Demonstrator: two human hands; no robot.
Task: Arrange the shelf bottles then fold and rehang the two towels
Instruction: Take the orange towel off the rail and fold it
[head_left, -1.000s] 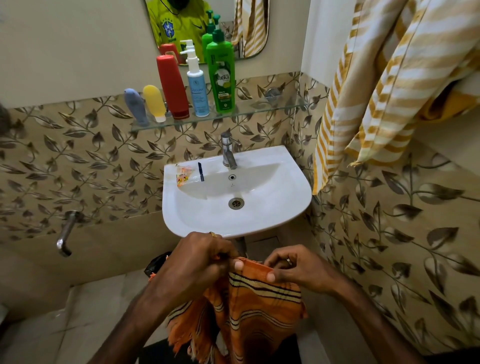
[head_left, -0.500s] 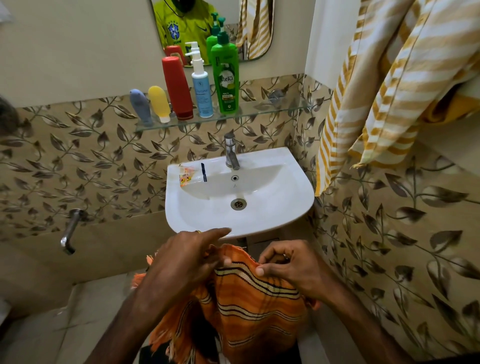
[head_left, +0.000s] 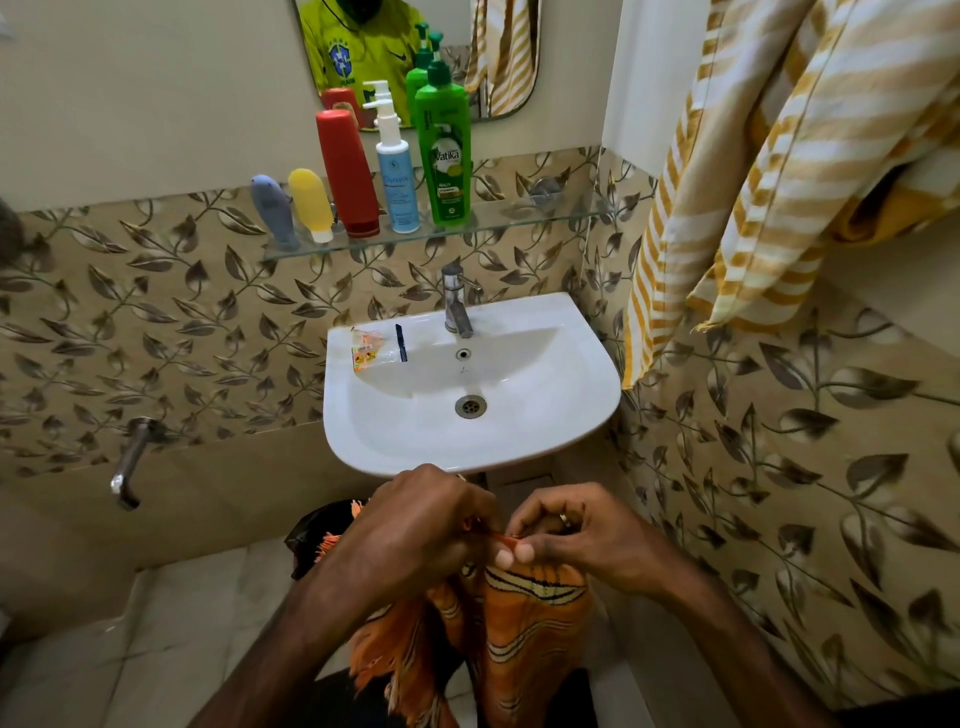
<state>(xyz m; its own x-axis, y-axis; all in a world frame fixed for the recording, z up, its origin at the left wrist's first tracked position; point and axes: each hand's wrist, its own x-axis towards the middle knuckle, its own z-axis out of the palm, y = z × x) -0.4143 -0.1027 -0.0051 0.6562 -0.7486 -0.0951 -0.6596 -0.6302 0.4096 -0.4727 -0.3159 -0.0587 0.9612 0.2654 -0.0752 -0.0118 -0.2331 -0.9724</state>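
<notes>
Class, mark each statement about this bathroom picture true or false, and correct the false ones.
1. Both hands pinch the orange towel. True: left hand, right hand.
2. The green bottle lies in the sink. False: it stands on the glass shelf.
3. A striped yellow towel hangs at the right. True.
4. The red bottle stands right of the green one. False: it stands left of it.
5. Five bottles stand on the shelf. True.

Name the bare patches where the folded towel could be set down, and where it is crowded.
Bare: the glass shelf right of the green bottle; the sink rim right of the tap. Crowded: the shelf's left half and the rim's left corner with the sachet.
</notes>
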